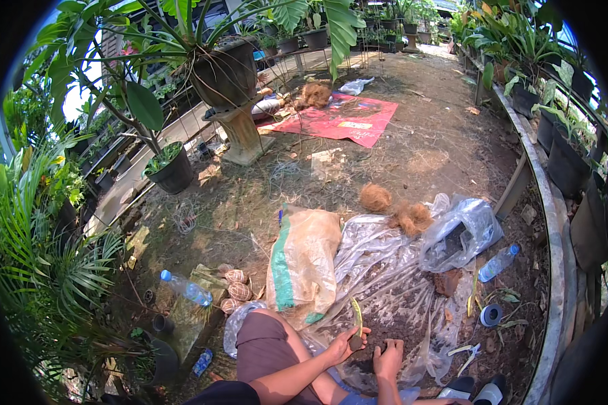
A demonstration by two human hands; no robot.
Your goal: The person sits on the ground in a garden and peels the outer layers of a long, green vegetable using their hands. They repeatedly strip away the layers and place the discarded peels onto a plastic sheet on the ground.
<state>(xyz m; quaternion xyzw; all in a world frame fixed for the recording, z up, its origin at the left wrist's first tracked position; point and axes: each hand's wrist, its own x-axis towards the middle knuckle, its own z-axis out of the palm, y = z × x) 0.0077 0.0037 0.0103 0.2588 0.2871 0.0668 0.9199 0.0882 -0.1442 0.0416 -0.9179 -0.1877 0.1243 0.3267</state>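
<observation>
My left hand (340, 348) grips a long, narrow green-and-yellow leaf cutting (357, 315), which stands upright. A dark lump of soil (355, 343) surrounds its base at the fingertips. Just to the right, my right hand (389, 358) is low over loose dark soil (385, 330) with its fingers curled; whether soil lies inside them is hidden. The soil is spread on a clear plastic sheet (352, 243) before me.
A woven sack (306, 263) lies ahead, brown fibre clumps (376, 197) beyond. Right are a plastic bag of soil (461, 235), a water bottle (498, 263), a tape roll (491, 315) and pruning shears (465, 356). Left are wrapped balls (239, 292) and another bottle (186, 288).
</observation>
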